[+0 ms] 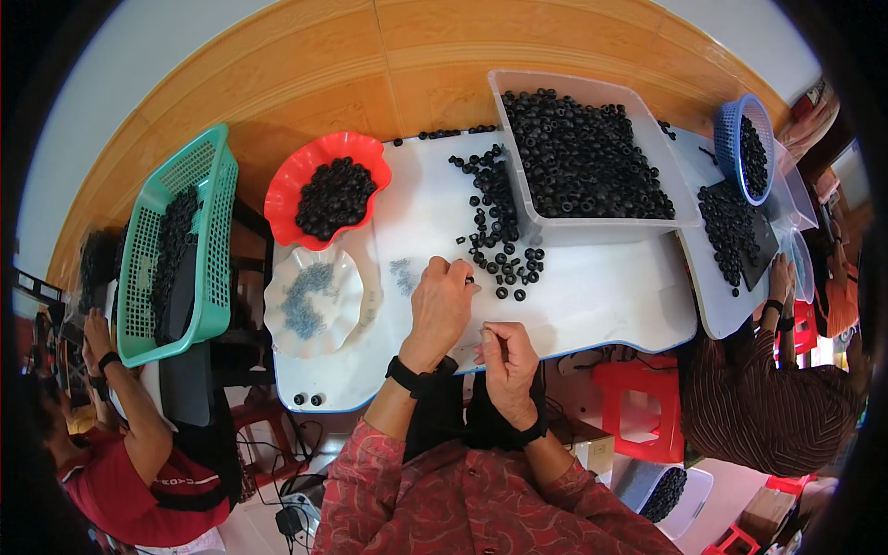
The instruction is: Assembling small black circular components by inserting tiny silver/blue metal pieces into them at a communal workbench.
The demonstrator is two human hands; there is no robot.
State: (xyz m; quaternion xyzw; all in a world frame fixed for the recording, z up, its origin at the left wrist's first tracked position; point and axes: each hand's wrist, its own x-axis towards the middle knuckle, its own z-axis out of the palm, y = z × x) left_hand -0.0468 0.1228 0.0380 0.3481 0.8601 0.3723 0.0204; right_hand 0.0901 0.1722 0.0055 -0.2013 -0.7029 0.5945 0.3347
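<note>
Over the middle of the white table (416, 208), my left hand (437, 310) is closed in a pinch, with a small black ring-like part (469, 279) at its fingertips. My right hand (510, 365) is closer to me, at the table's front edge, thumb pressed to the fingers. Whatever it holds, if anything, is too small to make out. Loose black parts (507, 264) lie scattered just beyond my hands. A white scalloped dish (347, 338) with tiny bluish clear pieces (305, 305) stands left of my left hand. A few such pieces (402, 276) lie on the table.
Behind stand a clear tub (592, 229) heaped with black parts and a red bowl (282, 199) of larger round ones. Two black pieces (308, 400) sit at the front left corner. People work either side, near a green basket (222, 259) and a blue basket (731, 139).
</note>
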